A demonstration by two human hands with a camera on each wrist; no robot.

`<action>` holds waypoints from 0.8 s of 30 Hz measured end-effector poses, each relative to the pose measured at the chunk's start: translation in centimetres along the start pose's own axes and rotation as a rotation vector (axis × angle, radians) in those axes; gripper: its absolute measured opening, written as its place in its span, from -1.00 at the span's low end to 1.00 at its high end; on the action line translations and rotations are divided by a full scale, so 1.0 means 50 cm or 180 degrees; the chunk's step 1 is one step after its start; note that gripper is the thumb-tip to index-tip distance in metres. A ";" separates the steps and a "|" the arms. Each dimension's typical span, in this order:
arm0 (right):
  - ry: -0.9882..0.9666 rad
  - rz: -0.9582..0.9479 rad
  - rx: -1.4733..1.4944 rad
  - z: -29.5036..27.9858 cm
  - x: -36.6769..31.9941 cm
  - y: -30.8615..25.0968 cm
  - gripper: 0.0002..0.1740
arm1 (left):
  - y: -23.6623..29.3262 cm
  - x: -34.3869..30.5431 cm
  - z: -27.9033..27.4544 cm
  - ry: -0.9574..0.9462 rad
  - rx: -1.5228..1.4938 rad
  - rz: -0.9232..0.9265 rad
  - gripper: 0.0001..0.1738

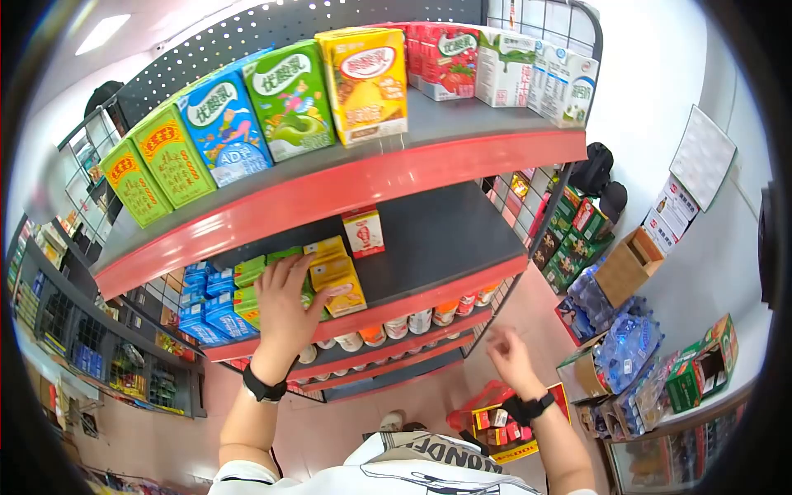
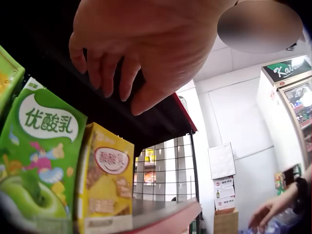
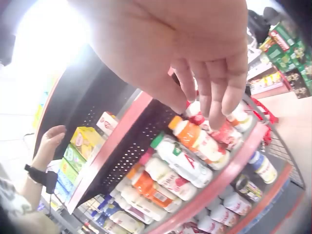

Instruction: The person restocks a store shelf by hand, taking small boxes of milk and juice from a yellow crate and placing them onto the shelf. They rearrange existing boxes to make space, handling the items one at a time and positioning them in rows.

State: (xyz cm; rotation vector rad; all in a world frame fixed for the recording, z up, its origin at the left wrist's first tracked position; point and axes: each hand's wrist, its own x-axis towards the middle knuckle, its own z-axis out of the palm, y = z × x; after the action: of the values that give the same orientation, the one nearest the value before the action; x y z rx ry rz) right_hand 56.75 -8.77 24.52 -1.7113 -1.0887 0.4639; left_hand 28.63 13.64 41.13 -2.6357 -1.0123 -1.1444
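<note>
partly, the left hand hides the green cartons.

Brown cardboard box near a blue plastic-wrapped pack

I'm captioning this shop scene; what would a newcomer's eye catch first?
Probably the bright drink cartons lined along the top shelf. Then the left hand, over yellow and green cartons on the second shelf. The right hand is empty, at the head view's lower right.
</note>
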 end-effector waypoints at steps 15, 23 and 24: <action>-0.0056 -0.2186 -0.1854 0.278 0.416 -0.352 -0.36 | -0.038 0.007 0.037 -0.0483 -0.0196 0.0234 -0.44; 0.0415 -0.2413 -0.2337 0.273 0.398 -0.332 -0.65 | -0.054 -0.007 0.040 -0.0866 -0.0609 0.0315 -0.41; 0.0317 -0.2187 -0.2260 0.255 0.377 -0.339 -0.63 | -0.053 -0.005 0.038 -0.0822 -0.0716 0.0469 -0.43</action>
State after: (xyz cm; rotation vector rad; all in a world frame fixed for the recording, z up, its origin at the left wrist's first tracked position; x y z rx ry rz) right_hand 49.65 15.26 37.80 -1.7530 -1.7945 -0.4949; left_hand 28.08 16.18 39.16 -3.0394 -0.7444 -0.9558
